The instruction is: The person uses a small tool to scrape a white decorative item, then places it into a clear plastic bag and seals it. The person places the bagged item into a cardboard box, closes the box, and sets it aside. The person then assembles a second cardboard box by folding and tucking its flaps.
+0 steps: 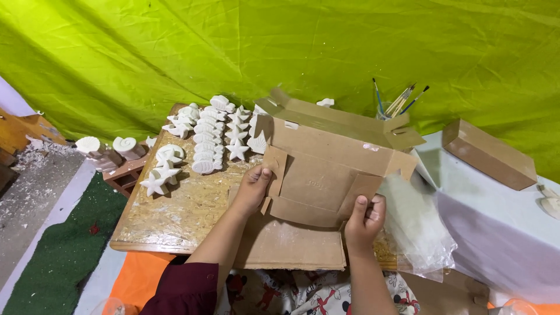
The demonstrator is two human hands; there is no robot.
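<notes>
2 hands raised over board: left hand [255, 185] and right hand [366, 219] clenched on cardboard box [326, 169] flaps, box tilted.

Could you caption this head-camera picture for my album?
Both hands, left hand and right hand, hold a flat cardboard box beside white plaster shapes.

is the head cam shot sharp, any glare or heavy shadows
Head view: even, soft light with a green cast from the backdrop; short soft shadows beside the white plaster shapes; cardboard box and both hands sharp; mild sheen on the plastic bag.
</notes>
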